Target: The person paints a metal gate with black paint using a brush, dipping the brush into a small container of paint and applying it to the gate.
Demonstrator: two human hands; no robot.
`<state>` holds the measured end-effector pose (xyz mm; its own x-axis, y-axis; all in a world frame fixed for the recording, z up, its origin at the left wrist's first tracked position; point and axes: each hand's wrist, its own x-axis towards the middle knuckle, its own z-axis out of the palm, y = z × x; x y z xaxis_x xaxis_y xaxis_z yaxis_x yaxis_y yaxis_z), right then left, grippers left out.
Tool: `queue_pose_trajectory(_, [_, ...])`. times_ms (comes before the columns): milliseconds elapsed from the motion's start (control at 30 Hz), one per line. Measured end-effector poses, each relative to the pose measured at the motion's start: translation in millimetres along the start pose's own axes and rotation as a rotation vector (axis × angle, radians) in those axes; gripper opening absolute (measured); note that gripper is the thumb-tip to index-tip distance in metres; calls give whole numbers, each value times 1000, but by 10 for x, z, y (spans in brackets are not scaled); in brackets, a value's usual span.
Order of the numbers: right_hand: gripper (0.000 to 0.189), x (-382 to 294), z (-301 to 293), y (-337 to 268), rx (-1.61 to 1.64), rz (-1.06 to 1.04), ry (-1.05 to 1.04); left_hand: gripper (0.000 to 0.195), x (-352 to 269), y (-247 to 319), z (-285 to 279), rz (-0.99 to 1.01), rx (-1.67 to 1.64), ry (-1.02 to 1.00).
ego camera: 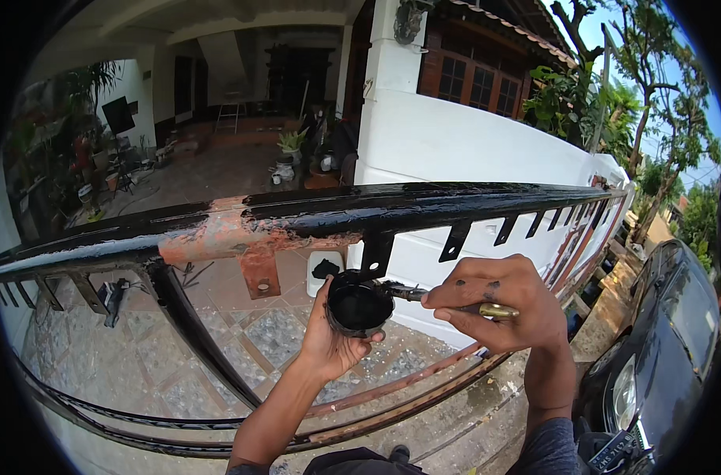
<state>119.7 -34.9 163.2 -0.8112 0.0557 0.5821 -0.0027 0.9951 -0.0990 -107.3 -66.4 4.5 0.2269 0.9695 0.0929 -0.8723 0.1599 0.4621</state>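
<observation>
My left hand [331, 347] holds a small round cup of black paint [360, 309] from below, under the top rail. A paintbrush [408, 291] is gripped in my right hand [503, 303], its dark bristle end at the cup's right rim. Black smudges mark the back of that hand. Just beyond both hands runs a metal gate's top rail [420, 205], largely coated in glossy black. One stretch of it, with a drilled tab [259, 273] below, shows a reddish, patchy surface [218, 234]. A black drilled tab [375, 255] hangs close above the cup.
A black diagonal bar [200, 332] and a lower rail [390, 386] belong to the same gate. Behind it, a white tray [322, 270] with black paint lies on the tiled floor. A white wall [455, 142] stands beyond; a dark car [663, 338] is parked at the right.
</observation>
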Motion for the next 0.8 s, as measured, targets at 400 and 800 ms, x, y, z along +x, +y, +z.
queue_pose_trajectory(400, [7,382,-60,223,394,55,465,74,-103,96,-5,105,-54,22])
queue_pose_trajectory(800, [14,841,-279,317,395,348,542,73,-210,160,-72,87,-107,32])
